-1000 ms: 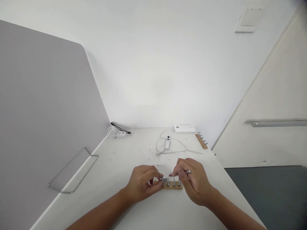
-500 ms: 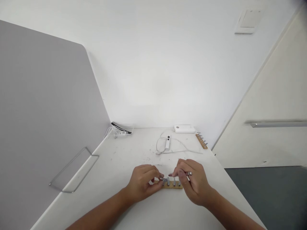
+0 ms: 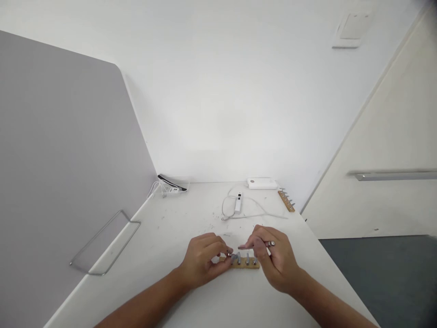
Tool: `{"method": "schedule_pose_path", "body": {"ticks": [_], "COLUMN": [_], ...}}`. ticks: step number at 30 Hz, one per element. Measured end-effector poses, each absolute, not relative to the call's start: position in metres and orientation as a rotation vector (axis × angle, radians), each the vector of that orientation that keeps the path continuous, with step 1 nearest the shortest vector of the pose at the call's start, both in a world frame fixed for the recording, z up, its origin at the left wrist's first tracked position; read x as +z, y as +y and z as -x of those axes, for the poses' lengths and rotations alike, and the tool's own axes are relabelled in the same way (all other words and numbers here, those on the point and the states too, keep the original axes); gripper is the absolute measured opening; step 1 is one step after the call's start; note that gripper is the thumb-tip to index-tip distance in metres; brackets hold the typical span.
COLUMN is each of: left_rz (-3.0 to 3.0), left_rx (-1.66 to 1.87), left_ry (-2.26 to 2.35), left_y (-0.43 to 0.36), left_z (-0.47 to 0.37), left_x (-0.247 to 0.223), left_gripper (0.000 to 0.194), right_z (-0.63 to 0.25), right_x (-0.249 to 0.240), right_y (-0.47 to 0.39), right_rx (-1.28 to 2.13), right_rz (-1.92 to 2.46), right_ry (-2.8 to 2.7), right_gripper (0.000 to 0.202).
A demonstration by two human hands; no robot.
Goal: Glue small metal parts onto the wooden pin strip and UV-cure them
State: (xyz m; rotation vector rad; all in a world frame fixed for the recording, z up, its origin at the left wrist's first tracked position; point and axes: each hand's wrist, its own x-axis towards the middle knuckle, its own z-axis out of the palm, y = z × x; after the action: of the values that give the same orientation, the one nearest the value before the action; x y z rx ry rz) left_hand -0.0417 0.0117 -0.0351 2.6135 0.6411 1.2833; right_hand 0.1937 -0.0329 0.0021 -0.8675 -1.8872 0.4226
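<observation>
Pinches a small metal piece (image 3: 230, 255) between the thumb and fingertips of the left hand (image 3: 206, 257), at lower centre of the frame. Holds it at the left end of a wooden strip (image 3: 245, 265), lying flat on a white table (image 3: 191, 218) and bearing a row of grey metal pegs (image 3: 247, 259). Cannot tell whether touching the strip with that hand. Grips a slim metal tool (image 3: 271, 244) in the curled fingers of the right hand (image 3: 273, 262), a little right of lower centre, with a shiny rounded end out past the thumb. Points a narrow tip (image 3: 241, 247) leftward above the pegs; cannot tell whether part of the tool or of a finger.

Has a white stick-shaped device (image 3: 238, 203) farther up, right of the frame's centre, with a thin pale cable (image 3: 277, 216) looped around it. Has a white box (image 3: 262, 183) beyond that, against the wall (image 3: 221, 91), and just beside it, near the table's right edge, a second wooden strip (image 3: 286, 202) with similar pegs. Shows a clear container (image 3: 186, 182) with a black strap (image 3: 172, 183) left of centre, and a grey panel (image 3: 61, 136) filling the left of the frame
</observation>
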Motion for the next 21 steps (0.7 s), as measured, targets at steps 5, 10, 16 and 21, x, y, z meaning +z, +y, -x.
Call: {"method": "schedule_pose_path", "body": {"ticks": [5,10,16,21], "left_rz": [-2.608,-2.610,-2.604,-2.590], "left_rx": [1.329,1.343,1.295,1.310], "left_ry": [0.618,0.593,0.611,0.634], "left_y": [0.011,0.011,0.012,0.010], "left_z": [0.040,0.040,0.041,0.040], "left_x": [-0.032,-0.031,-0.035,-0.031], "left_gripper": [0.015,0.017,0.017,0.013], "right_z": [-0.189,-0.180,-0.193,-0.187], "right_x": [0.011,0.003,0.001,0.013], "right_y": [-0.039,-0.044,-0.035,-0.044], "right_rx": [0.536,0.476,0.412,0.554], "right_rz": [0.705,0.659,0.792,0.540], "right_ry": [-2.042,-1.968,-1.872,-2.036], "right_gripper": [0.031,0.023,0.026,0.029]}}
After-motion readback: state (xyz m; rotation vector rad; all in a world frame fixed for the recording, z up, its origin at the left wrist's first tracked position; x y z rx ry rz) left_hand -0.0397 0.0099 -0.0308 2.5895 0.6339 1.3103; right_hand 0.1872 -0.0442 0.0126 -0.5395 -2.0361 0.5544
